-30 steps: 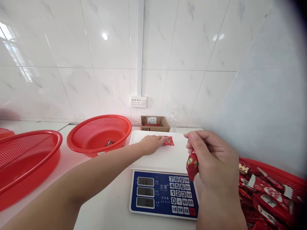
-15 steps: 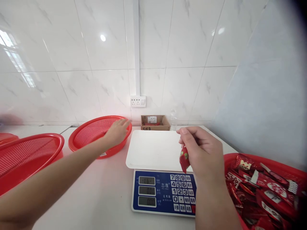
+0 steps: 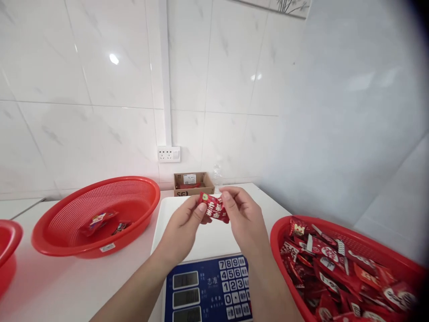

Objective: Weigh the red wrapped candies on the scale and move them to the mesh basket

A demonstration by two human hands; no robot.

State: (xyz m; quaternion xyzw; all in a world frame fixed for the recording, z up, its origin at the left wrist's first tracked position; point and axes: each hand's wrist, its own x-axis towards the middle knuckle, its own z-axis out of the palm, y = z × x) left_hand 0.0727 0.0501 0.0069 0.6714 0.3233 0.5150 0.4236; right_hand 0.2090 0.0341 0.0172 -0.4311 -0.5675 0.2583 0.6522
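Baskets frame the scene from left to right: at the far left edge a red basket rim point(image 3: 8, 237) just shows, and next to it a wide red mesh basket point(image 3: 100, 214) sits on the white counter point(image 3: 67, 286) with a few red packets point(image 3: 100, 220) lying inside. Behind, a wall socket point(image 3: 168, 154) is set in the tiled wall, with a small cardboard box point(image 3: 192, 183) below it. At the centre stands a weighing scale point(image 3: 208, 286) with a white pan and a blue keypad panel. Above the pan, the left hand point(image 3: 182, 223) pinches one end of a red candy packet point(image 3: 212, 208) between thumb and fingers, and the right hand point(image 3: 243, 219) pinches the other end, so both hands are closed on it. At the right, a red basket of packets point(image 3: 335, 268) is heaped full.
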